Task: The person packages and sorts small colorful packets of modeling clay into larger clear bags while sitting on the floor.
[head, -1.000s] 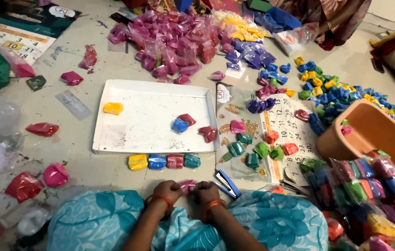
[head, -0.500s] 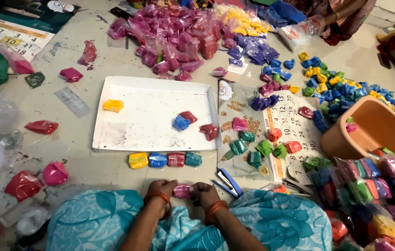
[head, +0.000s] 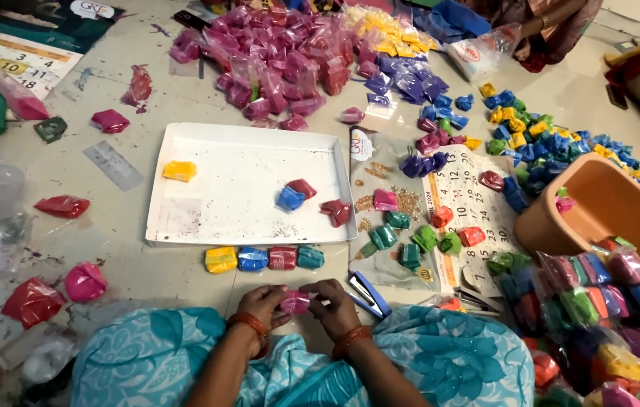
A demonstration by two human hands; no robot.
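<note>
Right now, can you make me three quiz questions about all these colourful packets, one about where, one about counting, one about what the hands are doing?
1. Where is the yellow packet?
A. On the white tray
B. In the orange tub
C. In a hand

2. How many packets are in the row of packets just below the tray?
A. Two
B. Four
C. Seven

3. What is the pink packet doing?
A. Lying alone on the floor
B. Held between both hands
C. Sitting on the calendar

Answers: 1 A, it lies on the tray's left part. 2 B, yellow, blue, red, teal. 3 B, the left hand and right hand pinch it.
</note>
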